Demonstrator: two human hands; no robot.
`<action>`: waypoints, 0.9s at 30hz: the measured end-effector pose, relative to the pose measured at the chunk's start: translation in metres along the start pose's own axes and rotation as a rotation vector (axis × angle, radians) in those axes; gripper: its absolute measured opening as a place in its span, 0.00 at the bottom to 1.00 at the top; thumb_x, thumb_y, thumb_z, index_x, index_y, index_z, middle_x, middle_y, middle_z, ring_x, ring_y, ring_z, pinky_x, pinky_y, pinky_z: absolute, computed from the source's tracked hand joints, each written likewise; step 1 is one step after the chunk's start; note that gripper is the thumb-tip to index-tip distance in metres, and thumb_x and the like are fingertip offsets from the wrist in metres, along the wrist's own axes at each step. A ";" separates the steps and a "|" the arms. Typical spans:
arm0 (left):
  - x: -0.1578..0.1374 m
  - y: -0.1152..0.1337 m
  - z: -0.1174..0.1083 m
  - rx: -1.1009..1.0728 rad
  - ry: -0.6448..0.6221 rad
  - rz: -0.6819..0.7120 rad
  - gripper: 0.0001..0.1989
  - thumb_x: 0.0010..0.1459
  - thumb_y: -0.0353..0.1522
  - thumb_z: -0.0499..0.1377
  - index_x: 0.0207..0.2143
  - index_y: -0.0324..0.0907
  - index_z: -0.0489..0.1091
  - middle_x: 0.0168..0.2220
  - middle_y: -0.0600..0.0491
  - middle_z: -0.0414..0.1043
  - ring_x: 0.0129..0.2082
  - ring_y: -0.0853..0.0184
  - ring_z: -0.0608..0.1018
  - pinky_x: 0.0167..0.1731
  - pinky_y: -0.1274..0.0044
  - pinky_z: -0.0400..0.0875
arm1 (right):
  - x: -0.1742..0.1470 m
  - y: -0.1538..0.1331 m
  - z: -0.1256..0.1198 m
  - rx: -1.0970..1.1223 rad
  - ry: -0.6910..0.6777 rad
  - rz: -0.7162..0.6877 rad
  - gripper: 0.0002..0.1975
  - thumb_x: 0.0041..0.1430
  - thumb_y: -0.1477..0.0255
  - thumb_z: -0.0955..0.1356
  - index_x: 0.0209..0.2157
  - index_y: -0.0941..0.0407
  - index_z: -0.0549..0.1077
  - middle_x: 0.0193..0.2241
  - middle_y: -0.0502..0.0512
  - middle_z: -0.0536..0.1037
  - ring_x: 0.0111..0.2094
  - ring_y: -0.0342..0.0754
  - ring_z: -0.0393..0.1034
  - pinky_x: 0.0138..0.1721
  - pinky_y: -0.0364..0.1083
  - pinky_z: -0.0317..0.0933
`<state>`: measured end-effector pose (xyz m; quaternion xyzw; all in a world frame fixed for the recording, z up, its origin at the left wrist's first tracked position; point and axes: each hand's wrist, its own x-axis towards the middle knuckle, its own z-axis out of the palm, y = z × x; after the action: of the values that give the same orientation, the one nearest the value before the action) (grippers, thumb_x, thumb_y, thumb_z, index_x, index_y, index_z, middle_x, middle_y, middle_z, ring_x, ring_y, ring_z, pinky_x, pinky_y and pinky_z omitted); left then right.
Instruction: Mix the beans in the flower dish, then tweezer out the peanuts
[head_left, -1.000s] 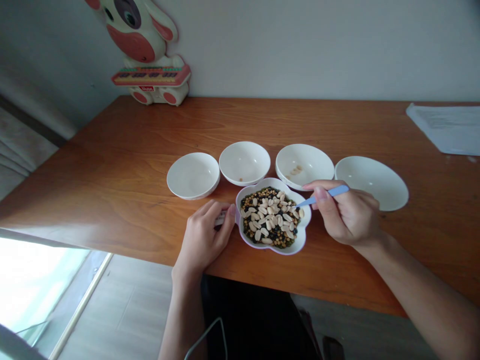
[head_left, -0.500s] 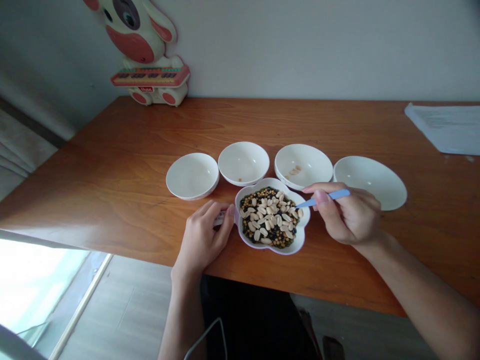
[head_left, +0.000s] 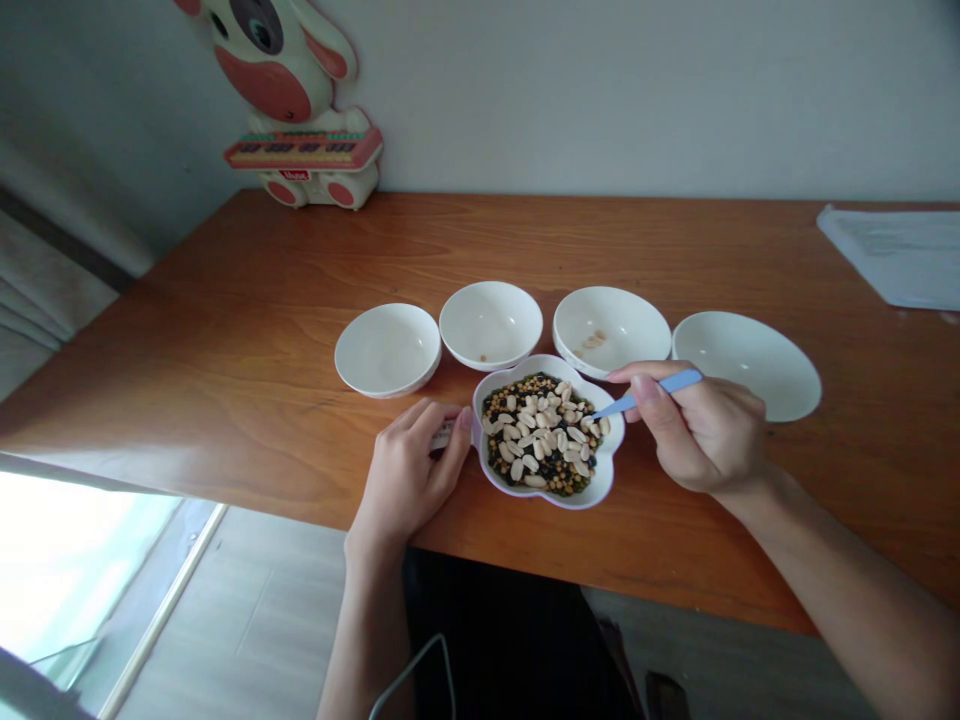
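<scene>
At the far left corner of the desk (head_left: 210,380), a toy (head_left: 304,150) with a small keyboard is stood against the wall. Well to its right, nearer the front edge, a row of white bowls begins with the first bowl (head_left: 388,348). Below that bowl, by the front edge, the handle (head_left: 441,437) of the dish is held by the left hand (head_left: 409,460), fingers curled and thumb pressed in. Above the dish, a small brown piece is held in the second bowl (head_left: 491,318). The dish (head_left: 604,472) is set near the middle of the front edge, with peanuts (head_left: 544,412) lying over darker seeds. Pale pieces are seen in the third bowl (head_left: 634,322). A blue tool (head_left: 681,380) is pinched between thumb and fingers of the right hand (head_left: 701,430), partly hiding the fourth bowl (head_left: 750,355). Paper (head_left: 907,255) is laid toward the far right corner.

The step in hand seems to be work among the peanuts with the tool's tip; whether one is gripped cannot be told. For the next move, a steady dish and a light, even pinch seem called for.
</scene>
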<state>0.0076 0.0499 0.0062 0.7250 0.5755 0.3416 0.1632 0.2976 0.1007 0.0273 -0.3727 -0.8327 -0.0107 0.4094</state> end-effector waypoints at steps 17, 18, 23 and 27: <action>0.000 0.000 0.000 -0.001 -0.006 -0.010 0.10 0.73 0.34 0.57 0.37 0.42 0.75 0.33 0.52 0.79 0.32 0.66 0.80 0.36 0.76 0.72 | -0.015 0.010 -0.004 -0.076 0.345 0.243 0.12 0.72 0.69 0.64 0.46 0.49 0.81 0.30 0.54 0.83 0.31 0.56 0.81 0.32 0.55 0.72; 0.000 0.000 0.001 0.000 -0.008 -0.012 0.10 0.73 0.34 0.57 0.37 0.42 0.75 0.33 0.52 0.79 0.32 0.66 0.80 0.36 0.76 0.72 | -0.015 0.011 -0.004 -0.094 0.341 0.240 0.12 0.72 0.69 0.64 0.46 0.49 0.81 0.31 0.55 0.84 0.32 0.57 0.81 0.33 0.56 0.72; 0.001 0.000 0.001 0.001 -0.012 -0.012 0.10 0.73 0.34 0.57 0.38 0.42 0.75 0.33 0.52 0.79 0.33 0.66 0.81 0.37 0.76 0.72 | -0.011 0.012 -0.004 -0.048 0.329 0.181 0.13 0.73 0.72 0.64 0.52 0.49 0.77 0.32 0.55 0.84 0.34 0.57 0.82 0.35 0.57 0.73; 0.000 0.000 0.001 0.001 -0.015 -0.014 0.10 0.73 0.34 0.57 0.38 0.42 0.75 0.33 0.51 0.79 0.33 0.66 0.81 0.37 0.76 0.72 | -0.010 0.013 -0.004 -0.031 0.321 0.149 0.14 0.73 0.73 0.63 0.54 0.47 0.75 0.33 0.54 0.84 0.34 0.56 0.82 0.35 0.56 0.73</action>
<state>0.0078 0.0504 0.0058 0.7237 0.5793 0.3346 0.1693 0.3124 0.1032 0.0192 -0.4332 -0.7263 -0.0525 0.5311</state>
